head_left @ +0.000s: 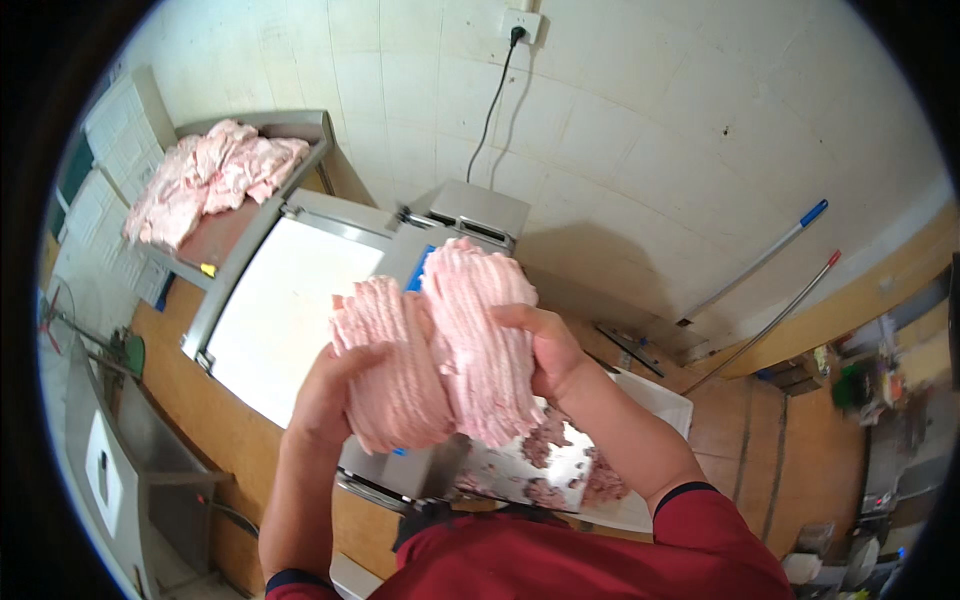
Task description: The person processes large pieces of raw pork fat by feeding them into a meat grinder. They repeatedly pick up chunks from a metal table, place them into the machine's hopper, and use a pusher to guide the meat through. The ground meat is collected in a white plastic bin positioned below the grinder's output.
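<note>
Two thick bundles of pale pink meat or fat, cut in strips, are held up side by side in front of me. My left hand (pixel 334 390) grips the left bundle (pixel 397 375), its thumb across the front. Around the outer edge of the right bundle (pixel 484 345) closes my right hand (pixel 544 349), thumb on top. Below them stands a stainless steel machine (pixel 390 476) with a white belt or board (pixel 300 300) on its left. Small minced meat pieces (pixel 547 442) lie on a shiny metal surface under my right forearm. The bundles hide the machine's middle.
Large pale slabs of meat or fat (pixel 217 169) are heaped on a metal table at the upper left. A white tub (pixel 675 405) stands at the right of the machine. Two long poles (pixel 780 319) lean on the tiled wall, where a black cable (pixel 491 105) hangs from a socket.
</note>
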`<state>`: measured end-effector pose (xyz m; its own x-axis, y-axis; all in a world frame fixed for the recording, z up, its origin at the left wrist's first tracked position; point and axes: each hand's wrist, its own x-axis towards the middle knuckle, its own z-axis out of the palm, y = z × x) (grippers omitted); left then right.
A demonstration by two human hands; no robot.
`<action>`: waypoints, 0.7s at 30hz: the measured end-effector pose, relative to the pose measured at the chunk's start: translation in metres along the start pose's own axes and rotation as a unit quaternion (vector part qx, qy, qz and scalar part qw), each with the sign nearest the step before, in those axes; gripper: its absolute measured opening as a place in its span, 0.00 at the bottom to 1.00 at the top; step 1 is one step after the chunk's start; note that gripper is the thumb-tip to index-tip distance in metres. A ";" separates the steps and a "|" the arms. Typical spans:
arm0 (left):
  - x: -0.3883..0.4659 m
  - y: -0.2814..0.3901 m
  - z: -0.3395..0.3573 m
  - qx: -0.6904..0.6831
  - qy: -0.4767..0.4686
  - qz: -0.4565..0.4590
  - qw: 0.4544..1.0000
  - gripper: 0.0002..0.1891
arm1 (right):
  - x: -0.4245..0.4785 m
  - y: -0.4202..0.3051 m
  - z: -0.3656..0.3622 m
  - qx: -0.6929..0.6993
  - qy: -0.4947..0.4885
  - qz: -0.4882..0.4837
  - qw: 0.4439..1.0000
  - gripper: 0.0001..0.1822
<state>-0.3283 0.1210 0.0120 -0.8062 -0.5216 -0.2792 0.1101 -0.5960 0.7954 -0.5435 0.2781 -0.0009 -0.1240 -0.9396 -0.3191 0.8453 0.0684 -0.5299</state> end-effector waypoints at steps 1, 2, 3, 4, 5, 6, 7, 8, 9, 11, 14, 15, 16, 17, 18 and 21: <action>0.006 0.018 -0.029 0.007 -0.004 0.003 1.000 0.25 | 0.026 0.014 0.019 0.014 -0.020 -0.012 1.000 0.29; 0.017 0.035 -0.059 0.024 -0.001 0.007 1.000 0.24 | 0.055 0.025 0.031 0.037 -0.032 0.007 0.999 0.28; 0.030 0.057 -0.090 0.041 0.004 0.013 0.999 0.24 | 0.089 0.035 0.045 0.057 -0.046 0.028 0.997 0.27; 0.045 0.075 -0.119 0.047 -0.004 0.008 0.999 0.23 | 0.116 0.045 0.061 0.054 -0.041 -0.001 0.998 0.27; 0.060 0.094 -0.146 0.053 -0.013 0.004 0.998 0.23 | 0.143 0.055 0.076 0.050 -0.036 -0.030 0.998 0.27; 0.073 0.109 -0.168 0.052 -0.018 0.001 0.998 0.23 | 0.171 0.064 0.085 0.044 -0.047 -0.035 0.997 0.26; 0.085 0.126 -0.180 0.033 -0.031 -0.005 0.999 0.22 | 0.189 0.068 0.098 0.047 -0.045 -0.041 0.997 0.27; 0.104 0.142 -0.206 0.030 -0.057 -0.036 0.997 0.23 | 0.206 0.072 0.110 0.051 -0.043 -0.048 0.997 0.27; 0.118 0.150 -0.229 0.029 -0.071 -0.069 0.995 0.25 | 0.219 0.079 0.115 0.062 -0.044 -0.046 0.996 0.27; 0.145 0.174 -0.254 0.098 -0.084 -0.067 0.989 0.28 | 0.260 0.108 0.114 0.074 -0.021 -0.071 0.994 0.31; 0.200 0.128 -0.378 0.487 0.008 -0.056 0.872 0.39 | 0.319 0.175 0.100 -0.152 0.183 0.035 0.971 0.37; 0.220 0.091 -0.409 0.681 0.060 -0.015 0.730 0.42 | 0.326 0.181 0.087 -0.297 0.258 0.070 0.917 0.40; 0.233 0.060 -0.447 0.804 0.133 -0.002 0.579 0.45 | 0.334 0.180 0.086 -0.434 0.319 0.102 0.836 0.44; 0.222 0.029 -0.410 0.811 0.118 0.065 0.570 0.40 | 0.319 0.163 0.082 -0.540 0.318 0.075 0.776 0.49; 0.208 0.017 -0.403 0.771 0.071 0.091 0.626 0.37 | 0.307 0.158 0.094 -0.597 0.326 -0.009 0.733 0.49; 0.165 -0.004 -0.389 0.584 0.092 0.165 0.790 0.31 | 0.240 0.130 0.123 -0.631 0.266 -0.254 0.683 0.41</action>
<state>-0.2360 -0.2003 -0.2465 -0.7364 -0.6741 0.0579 -0.4014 0.5042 0.7646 -0.3993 0.0205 -0.0499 -0.6900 -0.7176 0.0946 -0.4563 0.3298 -0.8265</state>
